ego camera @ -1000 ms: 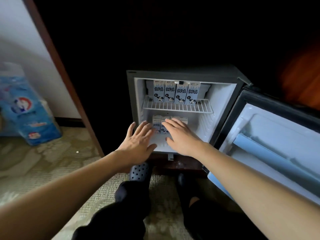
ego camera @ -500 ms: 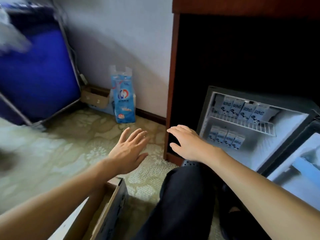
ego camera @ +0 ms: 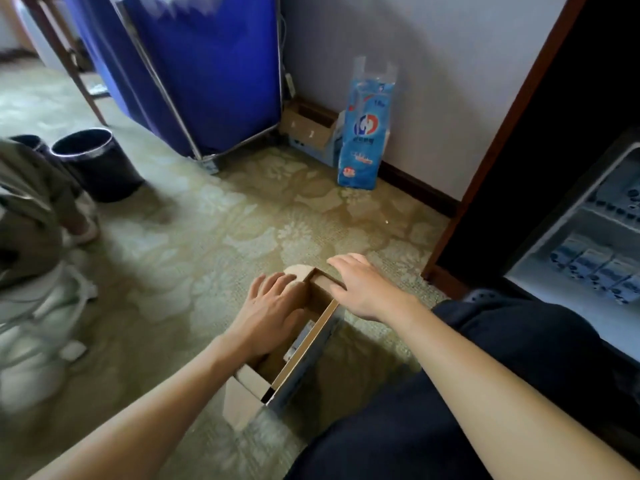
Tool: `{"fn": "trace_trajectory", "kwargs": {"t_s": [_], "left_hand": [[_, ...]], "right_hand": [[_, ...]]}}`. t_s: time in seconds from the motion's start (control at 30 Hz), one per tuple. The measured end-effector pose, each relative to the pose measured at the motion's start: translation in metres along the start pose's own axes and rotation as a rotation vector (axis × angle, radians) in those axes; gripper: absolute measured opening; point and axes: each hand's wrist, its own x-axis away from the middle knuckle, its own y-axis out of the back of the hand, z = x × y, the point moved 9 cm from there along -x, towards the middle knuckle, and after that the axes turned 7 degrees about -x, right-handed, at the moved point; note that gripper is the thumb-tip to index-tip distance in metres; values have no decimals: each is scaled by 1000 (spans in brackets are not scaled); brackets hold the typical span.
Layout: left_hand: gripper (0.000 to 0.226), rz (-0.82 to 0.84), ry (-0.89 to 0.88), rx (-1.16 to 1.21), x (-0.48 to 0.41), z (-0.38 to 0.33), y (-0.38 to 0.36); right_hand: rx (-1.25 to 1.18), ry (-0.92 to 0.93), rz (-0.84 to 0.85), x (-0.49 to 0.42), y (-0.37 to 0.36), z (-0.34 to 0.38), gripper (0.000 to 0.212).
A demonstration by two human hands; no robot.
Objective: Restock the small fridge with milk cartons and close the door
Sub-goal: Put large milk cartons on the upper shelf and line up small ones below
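An open cardboard box [ego camera: 304,355] lies on the carpet in front of my knees. My left hand [ego camera: 268,315] hovers over its left side, fingers spread and holding nothing. Over the box's far end my right hand [ego camera: 363,285] is flat with straight fingers, also empty. I cannot see what is inside the box. At the right edge stands the small fridge [ego camera: 588,237] with its inside showing, and several blue-and-white milk cartons [ego camera: 595,268] stand on its floor. More cartons on the upper shelf [ego camera: 623,199] are blurred.
A blue laundry cart [ego camera: 194,71] stands at the back left, with a black bin [ego camera: 97,161] in front of it. A blue plastic pack [ego camera: 363,133] and a small cardboard box [ego camera: 308,126] lean by the wall. Another person's legs and shoe [ego camera: 41,216] are at the left.
Both hands left the fridge's lower cartons and swung left and down to the cardboard box. My view turned left, so the fridge now sits at the right edge.
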Motion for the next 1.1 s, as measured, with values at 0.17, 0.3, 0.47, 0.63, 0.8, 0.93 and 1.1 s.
{"fn": "trace_trajectory", "kwargs": {"t_s": [0.17, 0.3, 0.47, 0.63, 0.8, 0.93, 1.1], "left_hand": [[46, 72, 76, 42, 20, 29, -46], [48, 111, 156, 103, 29, 39, -72], [45, 188, 210, 181, 32, 38, -103], [39, 325, 313, 360, 35, 41, -137], [30, 487, 435, 420, 37, 50, -184], [36, 566, 476, 430, 34, 53, -207], [33, 603, 485, 508, 26, 56, -224]], "right_hand": [[-55, -20, 42, -28, -56, 4, 55], [-11, -37, 92, -42, -92, -5, 57], [20, -48, 156, -51, -127, -12, 59], [68, -41, 223, -49, -156, -16, 60], [136, -18, 288, -42, -177, -16, 61], [146, -48, 298, -42, -181, -23, 61], [162, -75, 328, -47, -184, -29, 62]]}}
